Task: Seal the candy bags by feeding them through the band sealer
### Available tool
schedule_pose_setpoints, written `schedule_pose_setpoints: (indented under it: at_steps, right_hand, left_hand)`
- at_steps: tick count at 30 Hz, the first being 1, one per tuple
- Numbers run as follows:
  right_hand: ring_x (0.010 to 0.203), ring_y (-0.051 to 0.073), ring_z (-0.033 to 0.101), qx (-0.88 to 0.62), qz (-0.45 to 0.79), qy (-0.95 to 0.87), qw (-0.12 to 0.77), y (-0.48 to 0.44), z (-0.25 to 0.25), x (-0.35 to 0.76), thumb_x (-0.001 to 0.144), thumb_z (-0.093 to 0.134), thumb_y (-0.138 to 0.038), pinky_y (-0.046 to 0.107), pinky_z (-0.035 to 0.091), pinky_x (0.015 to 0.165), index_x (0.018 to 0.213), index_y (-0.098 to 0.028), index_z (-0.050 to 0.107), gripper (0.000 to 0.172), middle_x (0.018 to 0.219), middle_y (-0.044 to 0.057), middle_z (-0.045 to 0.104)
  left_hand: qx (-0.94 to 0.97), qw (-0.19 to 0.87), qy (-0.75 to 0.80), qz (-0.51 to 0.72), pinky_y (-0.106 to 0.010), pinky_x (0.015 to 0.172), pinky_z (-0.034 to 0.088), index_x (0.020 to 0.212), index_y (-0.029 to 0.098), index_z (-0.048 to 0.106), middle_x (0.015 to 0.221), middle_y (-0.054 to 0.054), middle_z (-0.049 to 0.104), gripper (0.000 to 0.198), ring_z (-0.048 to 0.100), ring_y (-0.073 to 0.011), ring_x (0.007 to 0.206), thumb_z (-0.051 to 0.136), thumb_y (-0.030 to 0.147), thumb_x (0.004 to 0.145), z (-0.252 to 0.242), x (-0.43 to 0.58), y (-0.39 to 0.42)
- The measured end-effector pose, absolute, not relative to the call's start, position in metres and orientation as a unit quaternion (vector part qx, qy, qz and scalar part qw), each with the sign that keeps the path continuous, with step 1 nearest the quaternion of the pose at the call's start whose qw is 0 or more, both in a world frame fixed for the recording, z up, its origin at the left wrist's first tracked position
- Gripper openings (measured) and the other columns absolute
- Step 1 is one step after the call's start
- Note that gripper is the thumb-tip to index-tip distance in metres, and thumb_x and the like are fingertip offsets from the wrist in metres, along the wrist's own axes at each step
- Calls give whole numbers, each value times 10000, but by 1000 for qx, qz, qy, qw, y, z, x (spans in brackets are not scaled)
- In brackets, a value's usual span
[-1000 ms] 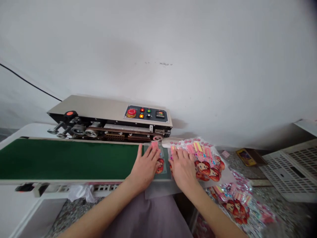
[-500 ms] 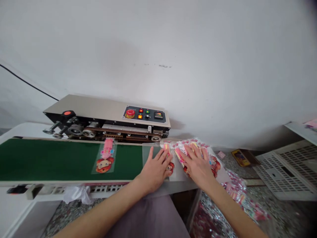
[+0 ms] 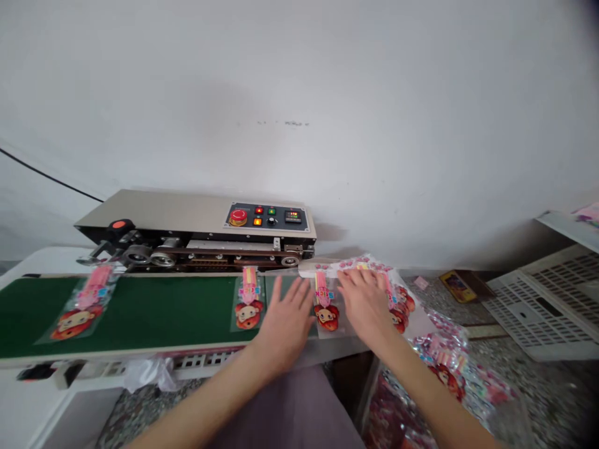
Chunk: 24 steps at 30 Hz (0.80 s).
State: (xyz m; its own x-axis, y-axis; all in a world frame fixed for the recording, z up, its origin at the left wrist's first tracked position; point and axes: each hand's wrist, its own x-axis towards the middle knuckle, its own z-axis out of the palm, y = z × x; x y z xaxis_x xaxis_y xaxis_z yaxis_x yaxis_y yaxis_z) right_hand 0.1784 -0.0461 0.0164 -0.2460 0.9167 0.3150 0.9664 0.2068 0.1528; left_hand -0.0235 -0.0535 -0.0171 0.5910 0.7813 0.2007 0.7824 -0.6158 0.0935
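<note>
My left hand (image 3: 286, 321) lies flat, fingers stretched out, over the right end of the green conveyor belt (image 3: 178, 312). Right beside its fingertips is a clear packet (image 3: 326, 305) with pink and yellow sticks and a red-haired cartoon face. My right hand (image 3: 367, 305) rests with extended fingers on a pile of similar packets (image 3: 397, 305), covering part of it. Left of my left hand, one packet (image 3: 248, 302) lies on the belt near the band sealer's rollers. Another packet (image 3: 84, 302) lies slanted farther left on the belt.
Behind the belt stands the band sealer (image 3: 187, 212), its control panel (image 3: 269, 216) lit. A bag of shiny packets (image 3: 444, 368) sits low at the right. Beyond it are a small box (image 3: 461, 287) and a white plastic crate (image 3: 538, 305). A wall rises behind.
The first packet has travelled left along the belt. A second packet now shows on the belt left of my left hand. My right hand has shifted slightly left, uncovering a packet between the hands.
</note>
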Motion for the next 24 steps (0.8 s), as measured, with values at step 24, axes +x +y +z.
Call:
schedule_pose_setpoints:
  at_steps: [24]
  right_hand:
    - [1335, 307, 469, -609, -143, -774, 100, -59, -1, 185, 1018, 417, -236, 523, 272, 1144, 1296, -209, 652, 365, 1397, 73, 619]
  left_hand:
    - [-909, -26, -394, -131, -615, 1214, 177, 1496, 176, 446, 1575, -120, 415, 488, 333, -275, 1484, 277, 336, 1067, -19, -16, -39]
